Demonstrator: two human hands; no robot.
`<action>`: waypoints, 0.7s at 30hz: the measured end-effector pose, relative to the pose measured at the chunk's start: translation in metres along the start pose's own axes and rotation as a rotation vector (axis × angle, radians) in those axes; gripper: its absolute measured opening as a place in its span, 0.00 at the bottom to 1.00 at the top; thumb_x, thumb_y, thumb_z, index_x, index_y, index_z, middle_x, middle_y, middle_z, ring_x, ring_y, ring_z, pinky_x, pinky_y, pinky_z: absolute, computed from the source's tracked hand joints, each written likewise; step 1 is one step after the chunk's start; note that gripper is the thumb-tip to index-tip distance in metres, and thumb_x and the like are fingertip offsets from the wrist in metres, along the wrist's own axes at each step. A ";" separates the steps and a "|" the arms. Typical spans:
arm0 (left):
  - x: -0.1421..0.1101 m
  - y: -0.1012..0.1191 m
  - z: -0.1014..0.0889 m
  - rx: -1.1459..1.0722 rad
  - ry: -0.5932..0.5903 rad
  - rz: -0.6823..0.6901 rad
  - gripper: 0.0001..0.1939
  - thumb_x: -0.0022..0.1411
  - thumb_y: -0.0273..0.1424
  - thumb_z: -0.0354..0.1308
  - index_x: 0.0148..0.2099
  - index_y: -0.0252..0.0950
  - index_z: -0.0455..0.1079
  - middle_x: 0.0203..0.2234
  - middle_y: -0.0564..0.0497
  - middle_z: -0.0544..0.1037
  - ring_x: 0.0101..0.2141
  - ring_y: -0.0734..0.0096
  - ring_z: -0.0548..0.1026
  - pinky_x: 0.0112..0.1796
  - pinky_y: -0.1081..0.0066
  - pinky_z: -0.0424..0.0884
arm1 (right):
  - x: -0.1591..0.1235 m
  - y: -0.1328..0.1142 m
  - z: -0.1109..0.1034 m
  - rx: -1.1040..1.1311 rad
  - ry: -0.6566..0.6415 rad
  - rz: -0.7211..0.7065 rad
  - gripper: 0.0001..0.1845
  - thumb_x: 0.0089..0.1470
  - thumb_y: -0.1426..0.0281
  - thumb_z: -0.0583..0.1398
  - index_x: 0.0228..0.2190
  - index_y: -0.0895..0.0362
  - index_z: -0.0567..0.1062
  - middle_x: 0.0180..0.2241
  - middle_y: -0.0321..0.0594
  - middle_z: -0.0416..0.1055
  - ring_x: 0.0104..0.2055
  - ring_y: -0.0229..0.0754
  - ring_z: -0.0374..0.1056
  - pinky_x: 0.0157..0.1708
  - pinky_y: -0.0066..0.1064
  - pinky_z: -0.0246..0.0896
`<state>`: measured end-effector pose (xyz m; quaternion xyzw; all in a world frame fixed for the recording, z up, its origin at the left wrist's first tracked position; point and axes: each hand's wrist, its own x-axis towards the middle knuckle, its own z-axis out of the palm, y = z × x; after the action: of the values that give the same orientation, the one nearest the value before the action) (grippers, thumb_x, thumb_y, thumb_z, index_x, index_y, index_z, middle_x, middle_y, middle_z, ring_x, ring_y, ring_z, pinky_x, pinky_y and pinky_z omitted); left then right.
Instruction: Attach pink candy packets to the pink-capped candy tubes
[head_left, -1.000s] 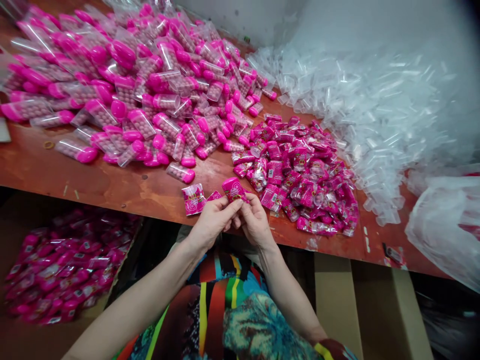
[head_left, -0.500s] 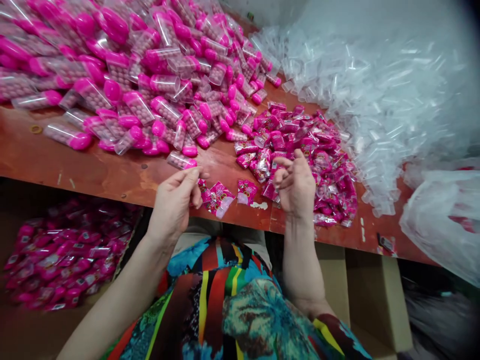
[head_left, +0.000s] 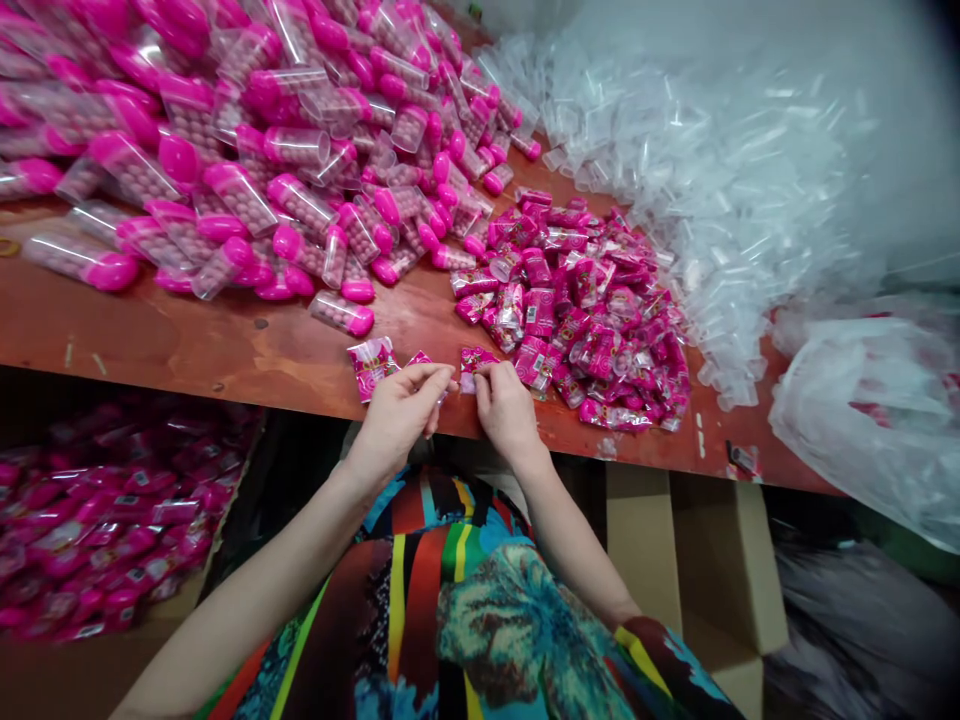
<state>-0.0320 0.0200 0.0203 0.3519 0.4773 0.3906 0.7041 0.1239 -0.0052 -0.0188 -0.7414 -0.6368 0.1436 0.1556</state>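
Note:
My left hand [head_left: 401, 412] is at the table's front edge, thumb and fingers pinched together. What they hold, if anything, is too small to make out. Just beyond it lie flat pink printed wrappers [head_left: 370, 366], partly covered by the fingers. A hand's width to the right, my right hand [head_left: 508, 412] pinches the near edge of another pink printed wrapper [head_left: 478, 358], which rests on the table. Past the right hand is a heap of filled pink packets [head_left: 577, 300]. At the left, clear tubes of small balls with pink caps [head_left: 300, 205] lie piled.
Empty clear plastic tubes [head_left: 720, 220] are heaped at the back right, with a white plastic bag [head_left: 862, 420] in front. Below the table, an open box at the left holds many pink packets [head_left: 112, 530]; a cardboard box [head_left: 641, 545] stands at the right.
A packet held in both hands a second ago is gone from them. My right hand rose over the packet heap, then came back left and down to a wrapper. The view has shifted slightly.

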 end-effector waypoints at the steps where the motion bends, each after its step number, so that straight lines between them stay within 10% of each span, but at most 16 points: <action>1: -0.001 0.000 0.000 0.009 0.013 0.015 0.12 0.58 0.38 0.62 0.33 0.33 0.74 0.11 0.58 0.64 0.13 0.79 0.59 0.18 0.75 0.53 | -0.001 0.001 -0.003 0.032 0.001 -0.022 0.15 0.65 0.67 0.52 0.48 0.60 0.72 0.43 0.49 0.70 0.44 0.47 0.69 0.43 0.35 0.64; 12: -0.004 0.007 -0.028 -0.031 0.250 0.193 0.09 0.58 0.37 0.63 0.33 0.35 0.74 0.21 0.54 0.74 0.14 0.82 0.60 0.17 0.76 0.56 | -0.010 -0.027 0.021 0.007 -0.021 -0.071 0.17 0.65 0.60 0.53 0.47 0.53 0.76 0.43 0.47 0.67 0.38 0.43 0.67 0.31 0.30 0.60; 21: -0.005 -0.010 -0.011 0.064 0.125 0.045 0.18 0.55 0.38 0.65 0.46 0.35 0.71 0.18 0.58 0.71 0.10 0.81 0.59 0.11 0.77 0.50 | -0.007 -0.026 0.008 0.771 0.109 0.035 0.10 0.60 0.62 0.59 0.37 0.54 0.75 0.33 0.37 0.71 0.31 0.37 0.65 0.34 0.30 0.64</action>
<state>-0.0413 0.0127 0.0105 0.3597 0.5244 0.4120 0.6526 0.0959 -0.0077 -0.0153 -0.6458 -0.5142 0.3353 0.4539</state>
